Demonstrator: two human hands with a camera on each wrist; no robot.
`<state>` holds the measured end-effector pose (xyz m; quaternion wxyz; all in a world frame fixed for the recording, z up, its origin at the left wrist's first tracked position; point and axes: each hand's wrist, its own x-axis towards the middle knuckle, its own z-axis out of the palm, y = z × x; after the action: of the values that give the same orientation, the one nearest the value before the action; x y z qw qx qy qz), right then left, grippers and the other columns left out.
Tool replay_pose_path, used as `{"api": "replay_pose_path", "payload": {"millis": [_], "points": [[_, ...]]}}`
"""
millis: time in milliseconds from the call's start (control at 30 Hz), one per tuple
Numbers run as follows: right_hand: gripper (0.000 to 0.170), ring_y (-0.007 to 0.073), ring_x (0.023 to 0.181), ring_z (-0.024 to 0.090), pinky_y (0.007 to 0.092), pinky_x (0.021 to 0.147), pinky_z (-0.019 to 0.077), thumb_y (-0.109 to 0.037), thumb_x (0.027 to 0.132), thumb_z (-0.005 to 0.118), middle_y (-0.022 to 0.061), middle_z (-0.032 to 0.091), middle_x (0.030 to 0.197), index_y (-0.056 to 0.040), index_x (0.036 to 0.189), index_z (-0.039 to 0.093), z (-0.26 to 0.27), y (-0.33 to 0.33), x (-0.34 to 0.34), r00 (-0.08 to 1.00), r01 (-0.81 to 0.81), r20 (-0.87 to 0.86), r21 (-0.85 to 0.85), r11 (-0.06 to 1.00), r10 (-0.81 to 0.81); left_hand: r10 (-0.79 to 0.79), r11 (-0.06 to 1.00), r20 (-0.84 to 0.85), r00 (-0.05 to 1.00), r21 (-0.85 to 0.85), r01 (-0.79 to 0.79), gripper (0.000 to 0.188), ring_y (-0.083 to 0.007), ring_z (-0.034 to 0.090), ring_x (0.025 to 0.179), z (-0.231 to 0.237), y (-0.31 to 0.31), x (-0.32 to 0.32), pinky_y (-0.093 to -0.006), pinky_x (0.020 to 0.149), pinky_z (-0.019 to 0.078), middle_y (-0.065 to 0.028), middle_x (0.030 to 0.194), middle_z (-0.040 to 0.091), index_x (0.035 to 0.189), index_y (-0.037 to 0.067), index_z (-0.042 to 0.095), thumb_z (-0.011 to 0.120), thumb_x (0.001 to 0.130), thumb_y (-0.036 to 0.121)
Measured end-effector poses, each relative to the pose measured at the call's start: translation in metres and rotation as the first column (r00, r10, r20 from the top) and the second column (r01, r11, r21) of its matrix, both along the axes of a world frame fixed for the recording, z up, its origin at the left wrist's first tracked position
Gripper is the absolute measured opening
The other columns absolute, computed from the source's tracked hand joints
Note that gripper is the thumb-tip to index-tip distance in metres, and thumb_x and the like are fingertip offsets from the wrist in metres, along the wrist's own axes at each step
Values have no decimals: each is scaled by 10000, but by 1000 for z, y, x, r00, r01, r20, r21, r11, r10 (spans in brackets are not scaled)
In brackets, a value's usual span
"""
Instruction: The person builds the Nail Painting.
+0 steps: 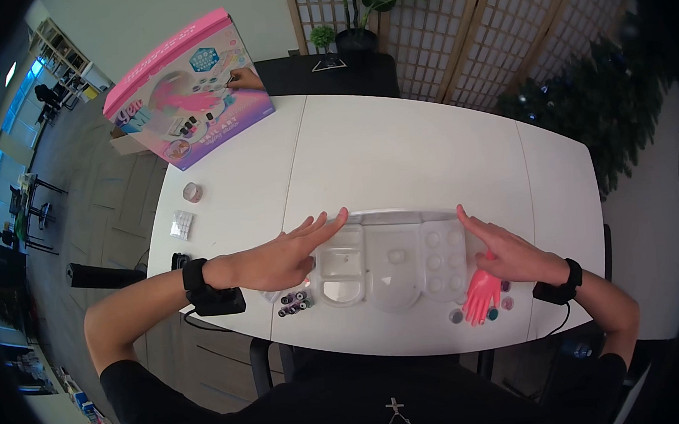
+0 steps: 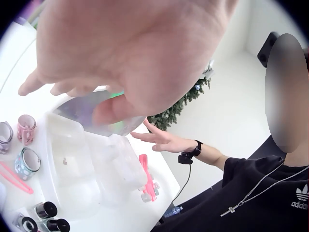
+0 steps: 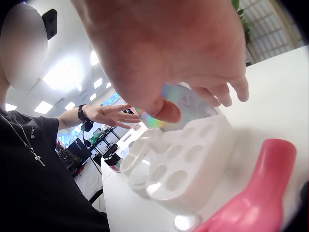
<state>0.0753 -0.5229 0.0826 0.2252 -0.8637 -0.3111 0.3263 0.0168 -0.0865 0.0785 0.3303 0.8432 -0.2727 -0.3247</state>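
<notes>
- Landmark: the white tray (image 1: 397,285), lying flat on the white table (image 1: 429,152). We see divided compartments on its left part and round wells on its right.
- A shiny, rainbow-tinted panel (image 3: 193,102) stands along the tray's far edge.
- Left hand (image 1: 280,261): over the tray's left side; we record the fingers as extended and loose, grasping nothing that we can see.
- Right hand (image 1: 513,256): over the tray's right side, near the panel's right end; fingers straight and spread, likewise released (we cannot tell whether either hand touches the panel).
- Pink model hand (image 1: 481,296): just right of the tray, with small round pots (image 1: 493,313) around it.
- Black-capped bottles (image 1: 294,303): clustered just left of the tray's near left corner. In the left wrist view we also note pink tweezers (image 2: 17,179) and small patterned rolls (image 2: 27,163) left of the tray.
- Small jar (image 1: 192,192) and white packet (image 1: 182,225): well left of the tray.
- Pink-and-purple box (image 1: 192,96): upright, far left beyond the tray.
</notes>
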Motion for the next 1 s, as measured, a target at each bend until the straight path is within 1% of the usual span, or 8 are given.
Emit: {"api": "replay_pose_path", "payload": {"millis": [100, 200, 300, 333, 433, 467, 733, 1000], "points": [[933, 483, 1323, 599, 454, 1100, 505, -47, 986, 576, 374, 378, 1669, -168, 1766, 78, 4, 2, -2, 999, 34, -5, 7, 999, -34, -9, 999, 78, 997, -30, 11, 923, -448, 193, 1642, -2, 3, 1, -526, 1357, 242, -280, 1768, 217, 1758, 136, -25, 486, 1019, -77], [875, 469, 1306, 607, 447, 1100, 505, -51, 993, 568, 324, 412, 1669, -146, 1758, 153, 9, 10, -8, 997, 54, 57, 40, 998, -56, 153, 986, -75, 985, 76, -147, 794, -451, 384, 1573, 19, 0, 5, -503, 1302, 351, -282, 1733, 313, 1752, 117, 161, 514, 1053, -12], [819, 452, 1324, 595, 448, 1102, 501, -57, 1001, 569, 284, 481, 1618, -113, 1742, 224, 12, 11, -17, 974, 62, 213, 46, 997, -70, 110, 988, 392, 913, 54, -142, 640, -422, 619, 1374, -18, 27, 3, -476, 1194, 475, -259, 1654, 432, 1687, 109, 371, 547, 1075, 53], [803, 445, 1333, 590, 450, 1103, 500, -59, 1003, 570, 273, 507, 1594, -101, 1736, 246, 12, 12, -22, 961, 69, 266, 44, 997, -78, 239, 964, 347, 907, 26, -264, 423, -375, 734, 1126, -9, 28, -3, -456, 1059, 561, -222, 1413, 623, 1501, 77, 594, 571, 1079, 94], [787, 430, 1328, 585, 472, 1101, 497, -66, 1001, 589, 264, 574, 1486, -76, 1722, 274, 22, 18, -40, 951, 197, 238, 29, 980, -198, 182, 947, 285, 941, 206, -245, 247, -354, 744, 1029, -13, 51, -15, -455, 944, 586, -173, 1173, 708, 1282, 67, 719, 603, 1071, 125], [770, 429, 1318, 587, 478, 1102, 495, -68, 1000, 593, 257, 586, 1466, -69, 1711, 295, 22, 18, -44, 953, 188, 236, 25, 982, -189, 171, 942, 350, 921, 216, -257, 165, -341, 740, 985, -18, 56, -25, -460, 869, 590, -127, 1040, 731, 1134, 59, 753, 632, 1058, 140], [591, 411, 1249, 606, 471, 1119, 472, -110, 1015, 635, 195, 659, 1357, -46, 1581, 475, 24, 31, -64, 970, 4, 242, 10, 1000, -7, -36, 918, 531, 847, 353, -182, 129, -321, 751, 904, -65, 62, -52, -449, 768, 610, -90, 997, 736, 1025, 68, 764, 716, 991, 182], [540, 392, 1173, 642, 472, 1096, 484, -105, 1017, 640, 167, 694, 1305, -57, 1543, 524, 27, 61, -74, 963, -90, 262, 70, 994, 68, -134, 895, 567, 813, 422, -147, 128, -323, 769, 872, -85, 60, -51, -446, 765, 617, -93, 926, 773, 985, 68, 784, 736, 938, 178]]}}
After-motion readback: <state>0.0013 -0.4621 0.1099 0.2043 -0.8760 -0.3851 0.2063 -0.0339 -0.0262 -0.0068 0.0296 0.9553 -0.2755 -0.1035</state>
